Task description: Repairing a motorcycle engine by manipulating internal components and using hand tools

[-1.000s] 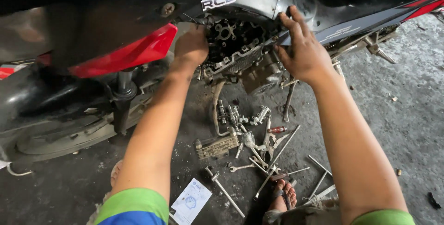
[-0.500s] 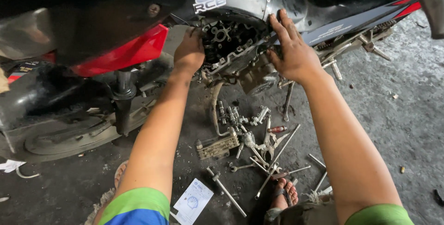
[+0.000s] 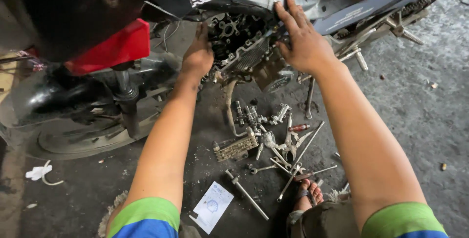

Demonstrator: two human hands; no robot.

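Head view shows the left hand [image 3: 198, 58] pressed against the near side of the opened engine [image 3: 239, 40] on a motorcycle [image 3: 342, 3], fingers tucked behind the casting, so whether they are clamped on anything cannot be told. The right hand [image 3: 305, 42] lies flat and spread on the engine's far edge, gripping nothing. The cover looks already off, internals exposed. Below both hands, on the concrete floor [image 3: 415, 120], lie removed parts: a finned metal block [image 3: 235, 147], bolts and wrenches [image 3: 288, 145], and a small paper packet [image 3: 212, 206]. By my judgement, disassembly is well along; reassembly remains.
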